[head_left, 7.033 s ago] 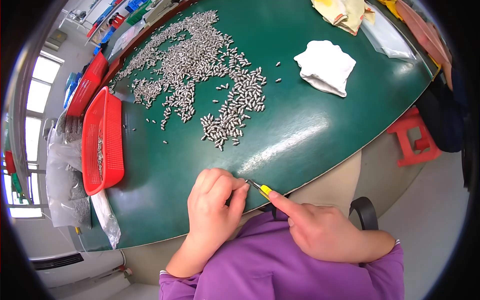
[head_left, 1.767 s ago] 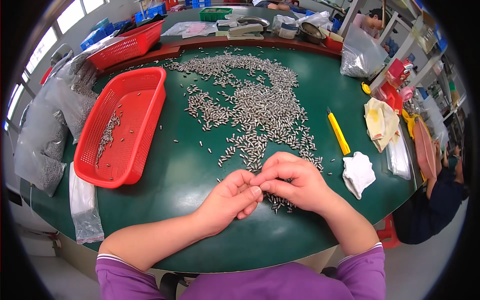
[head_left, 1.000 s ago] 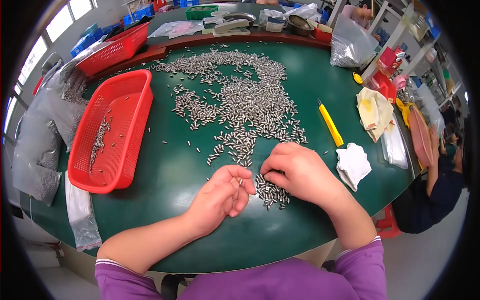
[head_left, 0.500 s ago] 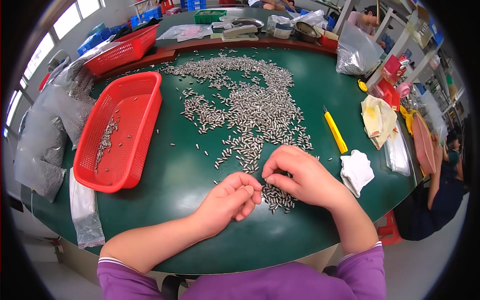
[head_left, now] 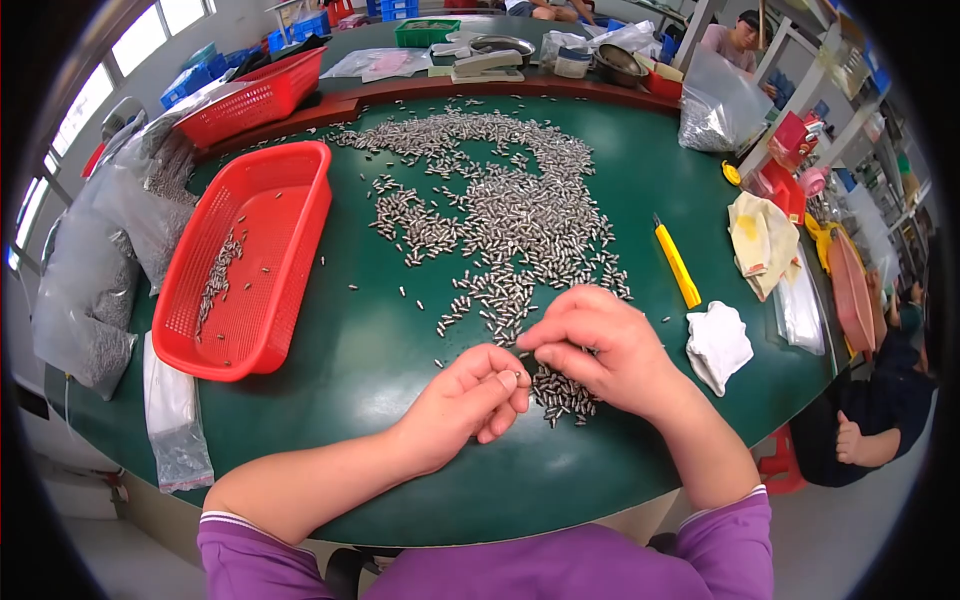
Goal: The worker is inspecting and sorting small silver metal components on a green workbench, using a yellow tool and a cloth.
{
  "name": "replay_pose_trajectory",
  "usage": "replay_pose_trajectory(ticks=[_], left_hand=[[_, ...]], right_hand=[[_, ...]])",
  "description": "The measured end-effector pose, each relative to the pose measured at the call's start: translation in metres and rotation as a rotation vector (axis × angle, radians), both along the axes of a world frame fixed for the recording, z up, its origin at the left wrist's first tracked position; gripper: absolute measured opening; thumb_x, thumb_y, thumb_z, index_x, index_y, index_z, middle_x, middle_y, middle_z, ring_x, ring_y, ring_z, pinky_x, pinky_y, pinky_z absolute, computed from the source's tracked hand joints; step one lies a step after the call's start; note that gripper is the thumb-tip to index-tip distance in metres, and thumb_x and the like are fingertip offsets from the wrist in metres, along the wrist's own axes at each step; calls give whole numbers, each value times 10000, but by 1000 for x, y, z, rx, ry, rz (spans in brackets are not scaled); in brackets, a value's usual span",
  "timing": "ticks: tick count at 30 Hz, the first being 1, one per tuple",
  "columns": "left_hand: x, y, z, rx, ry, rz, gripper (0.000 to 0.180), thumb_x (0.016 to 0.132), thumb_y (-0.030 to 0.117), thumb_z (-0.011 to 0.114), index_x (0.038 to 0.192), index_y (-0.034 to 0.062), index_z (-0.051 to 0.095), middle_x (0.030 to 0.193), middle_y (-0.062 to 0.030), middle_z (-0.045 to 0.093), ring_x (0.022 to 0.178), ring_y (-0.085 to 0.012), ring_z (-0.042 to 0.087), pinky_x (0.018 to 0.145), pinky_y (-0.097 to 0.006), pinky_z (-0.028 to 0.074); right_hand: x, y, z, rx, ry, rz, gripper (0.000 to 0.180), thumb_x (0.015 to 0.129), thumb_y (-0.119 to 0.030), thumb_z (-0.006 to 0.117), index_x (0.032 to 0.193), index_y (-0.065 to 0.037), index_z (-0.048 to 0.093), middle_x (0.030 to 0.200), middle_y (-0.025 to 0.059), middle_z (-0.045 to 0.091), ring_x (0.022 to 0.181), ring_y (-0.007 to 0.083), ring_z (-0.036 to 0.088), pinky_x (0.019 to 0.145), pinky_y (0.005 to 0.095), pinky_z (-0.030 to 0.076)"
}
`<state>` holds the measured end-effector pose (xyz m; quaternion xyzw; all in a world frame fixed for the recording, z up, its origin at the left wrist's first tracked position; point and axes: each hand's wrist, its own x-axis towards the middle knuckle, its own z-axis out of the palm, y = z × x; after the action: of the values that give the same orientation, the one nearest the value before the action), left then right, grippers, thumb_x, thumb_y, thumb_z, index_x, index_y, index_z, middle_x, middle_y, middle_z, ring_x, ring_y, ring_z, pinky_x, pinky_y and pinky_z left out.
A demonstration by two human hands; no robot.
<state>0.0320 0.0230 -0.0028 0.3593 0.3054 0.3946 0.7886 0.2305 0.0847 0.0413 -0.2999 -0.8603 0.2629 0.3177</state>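
Green worktop (head_left: 430, 512) before you carries a broad spread of small metal pieces (head_left: 530, 210) beyond both grips, and a smaller pile (head_left: 566, 396) just below your right grip (head_left: 615, 350). Your left grip (head_left: 466, 400) pinches one metal piece (head_left: 518, 374) at its fingertips, beside that pile. Your right thumb and forefinger sit close together; whether they hold anything cannot be told.

Metal pieces (head_left: 525, 205): hundreds; yellow cutter (head_left: 678, 266): one; white cloth (head_left: 718, 346): one.

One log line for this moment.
left hand: pinches metal piece; right hand: beside left, by small pile; yellow cutter: on table; red basket: pieces inside
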Motion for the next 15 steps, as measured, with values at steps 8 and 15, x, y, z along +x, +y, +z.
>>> replay_pose_trajectory(ticks=[8, 15], left_hand=[[-1, -1, 0, -28, -51, 15, 180, 1001, 212, 402, 1028, 68, 506, 858, -80, 566, 609, -123, 466, 499, -225, 342], [0, 0, 0, -11, -131, 106, 251, 975, 210, 348, 1096, 36, 482, 922, -102, 547, 625, -141, 445, 539, -247, 351]], right_hand=[[7, 9, -10, 164, -196, -176, 130, 755, -65, 697, 880, -94, 674, 838, 48, 595, 833, 241, 592, 725, 348, 489], [-3, 9, -25, 186, -206, -95, 137, 731, -98, 715, 859, -122, 674, 854, 28, 577, 847, 239, 581, 729, 365, 486]])
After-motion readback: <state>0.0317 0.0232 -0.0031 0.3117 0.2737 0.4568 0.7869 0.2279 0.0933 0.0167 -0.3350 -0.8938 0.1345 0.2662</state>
